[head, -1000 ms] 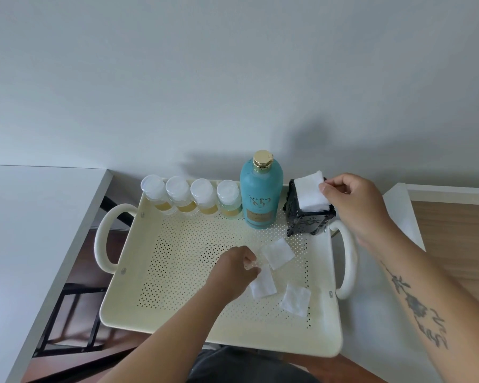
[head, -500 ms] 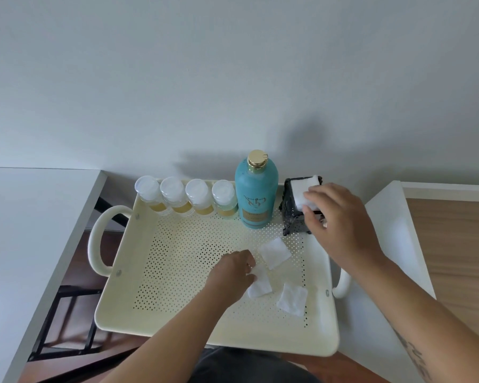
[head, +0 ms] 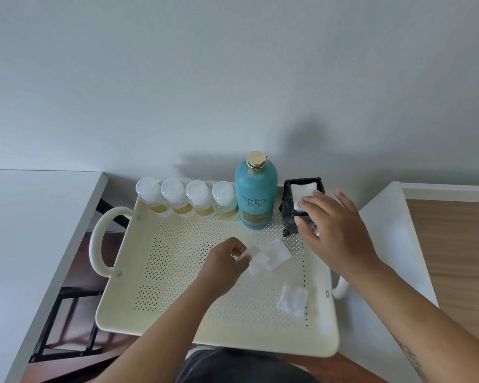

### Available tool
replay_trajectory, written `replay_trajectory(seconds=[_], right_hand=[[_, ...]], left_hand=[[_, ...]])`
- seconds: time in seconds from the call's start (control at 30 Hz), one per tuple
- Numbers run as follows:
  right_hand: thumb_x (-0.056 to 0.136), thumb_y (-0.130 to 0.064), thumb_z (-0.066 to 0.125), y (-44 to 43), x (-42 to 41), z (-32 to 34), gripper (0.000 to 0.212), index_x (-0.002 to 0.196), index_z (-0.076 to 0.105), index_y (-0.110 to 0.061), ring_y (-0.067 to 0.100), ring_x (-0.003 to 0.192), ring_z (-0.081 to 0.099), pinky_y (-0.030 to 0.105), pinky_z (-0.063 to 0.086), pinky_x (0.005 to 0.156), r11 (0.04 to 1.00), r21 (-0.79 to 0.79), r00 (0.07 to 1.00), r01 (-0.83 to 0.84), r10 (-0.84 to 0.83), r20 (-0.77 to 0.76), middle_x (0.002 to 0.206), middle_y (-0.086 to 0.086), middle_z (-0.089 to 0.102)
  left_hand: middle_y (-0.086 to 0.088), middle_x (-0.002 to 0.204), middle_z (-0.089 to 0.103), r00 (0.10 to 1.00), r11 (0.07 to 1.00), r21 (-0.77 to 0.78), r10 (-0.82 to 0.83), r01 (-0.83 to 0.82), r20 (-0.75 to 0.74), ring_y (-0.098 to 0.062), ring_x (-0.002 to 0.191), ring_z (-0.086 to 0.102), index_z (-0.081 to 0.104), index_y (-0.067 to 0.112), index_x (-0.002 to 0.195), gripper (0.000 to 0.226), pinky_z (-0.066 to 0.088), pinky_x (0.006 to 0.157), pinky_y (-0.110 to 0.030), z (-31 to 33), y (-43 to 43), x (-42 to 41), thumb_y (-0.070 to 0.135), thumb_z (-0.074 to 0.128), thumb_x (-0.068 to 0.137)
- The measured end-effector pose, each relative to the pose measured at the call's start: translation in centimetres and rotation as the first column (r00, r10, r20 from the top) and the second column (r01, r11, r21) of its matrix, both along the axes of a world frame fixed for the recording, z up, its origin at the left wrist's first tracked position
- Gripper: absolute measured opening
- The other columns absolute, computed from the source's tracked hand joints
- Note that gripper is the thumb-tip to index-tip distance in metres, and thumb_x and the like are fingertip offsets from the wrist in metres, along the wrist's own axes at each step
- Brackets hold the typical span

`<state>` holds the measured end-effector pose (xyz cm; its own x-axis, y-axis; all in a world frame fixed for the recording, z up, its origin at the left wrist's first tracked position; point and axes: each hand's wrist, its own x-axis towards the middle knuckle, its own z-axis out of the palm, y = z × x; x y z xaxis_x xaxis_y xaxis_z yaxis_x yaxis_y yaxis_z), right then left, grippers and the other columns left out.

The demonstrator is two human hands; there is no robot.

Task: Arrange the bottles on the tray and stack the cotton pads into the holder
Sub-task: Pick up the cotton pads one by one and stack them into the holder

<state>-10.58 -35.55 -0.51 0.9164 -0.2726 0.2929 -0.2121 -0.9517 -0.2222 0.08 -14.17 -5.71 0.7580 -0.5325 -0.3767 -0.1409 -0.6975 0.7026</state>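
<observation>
Head view: right hand (head: 340, 233) atop black holder (head: 288, 208).

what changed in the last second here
The right hand pushed its cotton pad down into the black holder and presses on it. The left hand pinches a second pad, drawn up against the neighbouring pad. Teal bottle, small bottles, tray and loose pad stayed.
</observation>
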Motion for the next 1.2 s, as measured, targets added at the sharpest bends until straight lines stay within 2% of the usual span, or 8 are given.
replay_trajectory(seconds=[0.2, 0.4, 0.5, 0.6, 0.8, 0.93, 1.1, 1.2], right_hand=[[0.091, -0.035, 0.051, 0.3, 0.0, 0.1, 0.029, 0.105, 0.068, -0.016, 0.02, 0.118, 0.06, 0.048, 0.018, 0.116, 0.999, -0.026, 0.999, 0.028, -0.029, -0.032, 0.108, -0.003, 0.07], [0.091, -0.038, 0.049, 0.3, 0.0, 0.2, 0.032, 0.108, 0.066, -0.017, 0.019, 0.124, 0.056, 0.046, 0.021, 0.115, 0.999, 0.035, 0.997, 0.02, -0.018, -0.071, 0.112, -0.005, 0.069], [0.092, -0.034, 0.049, 0.5, -0.2, 0.5, 0.031, 0.112, 0.065, -0.017, 0.02, 0.124, 0.055, 0.045, 0.028, 0.11, 0.996, 0.085, 0.999, 0.039, -0.039, 0.002, 0.116, -0.004, 0.068], [0.09, -0.031, 0.054, 1.1, -0.6, 1.4, 0.027, 0.11, 0.066, -0.018, 0.022, 0.113, 0.059, 0.04, 0.036, 0.092, 0.991, 0.108, 0.989, 0.075, -0.088, 0.116, 0.112, -0.005, 0.068], [0.089, -0.04, 0.062, 2.6, -0.9, 3.3, 0.018, 0.097, 0.07, -0.025, 0.013, 0.087, 0.053, 0.035, 0.04, 0.078, 0.878, 0.471, 0.986, 0.087, -0.144, 0.087, 0.088, -0.016, 0.066], [0.088, -0.033, 0.065, 2.4, -0.8, 3.6, 0.01, 0.089, 0.07, -0.025, 0.001, 0.077, 0.056, 0.009, 0.039, 0.062, 0.733, 0.67, 0.987, 0.117, -0.16, 0.003, 0.078, -0.013, 0.065], [0.089, -0.03, 0.064, 0.5, -0.1, 4.0, 0.005, 0.088, 0.068, -0.026, -0.007, 0.068, 0.056, 0.004, 0.039, 0.058, 0.638, 0.745, 0.95, 0.195, -0.311, 0.018, 0.074, -0.015, 0.064], [0.089, -0.032, 0.064, -0.8, 0.8, 4.1, 0.006, 0.089, 0.067, -0.027, -0.002, 0.066, 0.057, 0.007, 0.039, 0.056, 0.588, 0.768, 0.92, 0.254, -0.393, -0.003, 0.075, -0.014, 0.064]], left_hand=[[-0.003, 0.083, 0.074, 0.959, 0.964, -0.173, 0.157, -0.2, -0.234, -0.007, 0.064, 0.06, 0.067, 0.02, 0.087, 0.008, 0.047, 0.057, -0.018, 2.4, -0.6, 1.0, 0.025, 0.072, 0.085], [-0.003, 0.087, 0.076, 0.916, 0.912, -0.321, 0.124, -0.257, -0.382, -0.007, 0.069, 0.066, 0.068, 0.015, 0.095, 0.012, 0.054, 0.07, -0.027, 4.4, -1.4, 1.0, 0.025, 0.071, 0.087], [0.003, 0.085, 0.075, 0.949, 0.922, -0.336, 0.087, -0.192, -0.302, -0.002, 0.068, 0.064, 0.069, 0.025, 0.092, 0.006, 0.051, 0.067, -0.022, 5.1, -1.9, 1.0, 0.03, 0.069, 0.089], [0.004, 0.084, 0.073, 0.975, 0.93, -0.356, 0.014, -0.094, -0.222, -0.001, 0.068, 0.062, 0.069, 0.031, 0.091, 0.005, 0.05, 0.066, -0.019, 5.9, -2.7, 1.0, 0.034, 0.067, 0.089], [-0.004, 0.091, 0.072, 0.983, 0.898, -0.439, -0.113, 0.037, -0.148, -0.012, 0.078, 0.061, 0.07, 0.027, 0.095, 0.01, 0.054, 0.081, -0.036, 7.2, -4.1, 1.2, 0.035, 0.067, 0.09], [0.002, 0.087, 0.072, 0.986, 0.89, -0.45, -0.137, 0.078, -0.1, -0.015, 0.078, 0.061, 0.07, 0.031, 0.094, 0.007, 0.054, 0.076, -0.031, 7.2, -4.7, 1.2, 0.035, 0.067, 0.089], [0.007, 0.087, 0.069, 0.992, 0.94, -0.34, -0.059, 0.017, -0.114, -0.007, 0.076, 0.061, 0.066, 0.035, 0.092, 0.01, 0.053, 0.07, -0.024, 5.1, -4.5, 1.0, 0.043, 0.068, 0.086], [0.015, 0.09, 0.065, 0.994, 0.978, -0.203, -0.066, 0.047, -0.087, -0.003, 0.079, 0.062, 0.066, 0.032, 0.094, 0.011, 0.047, 0.063, -0.011, 3.0, -4.1, 0.5, 0.041, 0.066, 0.087]])
